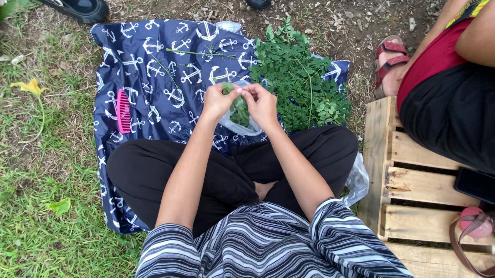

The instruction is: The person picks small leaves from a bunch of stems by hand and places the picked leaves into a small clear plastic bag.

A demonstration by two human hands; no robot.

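Green leaves fill a small clear plastic bag (240, 114) held up between both hands above the person's crossed legs. The left hand (217, 101) has its grip closed on the bag's upper left edge, with a bit of green leaf pinched at the fingertips. The right hand (261, 104) has its grip closed on the bag's right side, fingers curled around the plastic. The two hands are close together, nearly touching over the bag's mouth.

Just beyond the hands lies a heap of leafy green sprigs (298, 78) on a navy blue cloth (144, 65) printed with white anchors. A few bare green stems (199, 52) lie on the cloth to the left of the heap. A pink comb (123, 110) rests near the cloth's left edge. Another clear plastic bag (358, 181) lies by the person's right knee.

Grass (28, 221) surrounds the cloth on the left. To the right, another person sits on a wooden pallet (411, 187), wearing a red sandal (387, 60).
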